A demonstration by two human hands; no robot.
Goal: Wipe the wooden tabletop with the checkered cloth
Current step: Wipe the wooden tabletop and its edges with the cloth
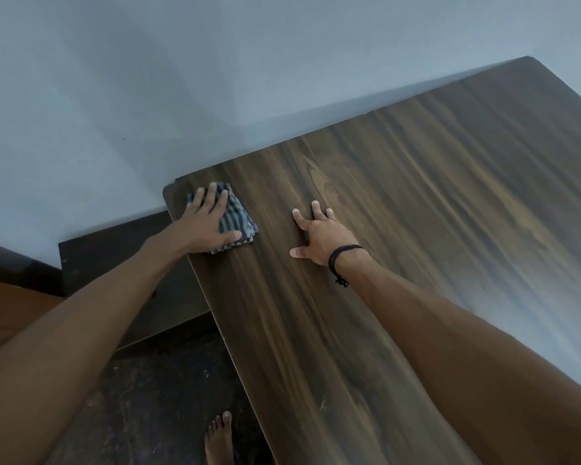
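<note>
Two bare forearms (483, 347) reach in from the near edge. The left hand (208, 219) lies flat on the folded checkered cloth (240, 223), fingers straight and spread, pressing it down rather than clutching it, at the far-left corner of the wooden tabletop (416, 213). The right hand (319, 236), with a black cord bracelet (341, 260) at the wrist, rests spread on bare wood just right of the cloth, holding nothing. Best play from here: even palm weight, overlapping strokes along the grain towards the right, and care at the left edge so the cloth doesn't slide off.
</note>
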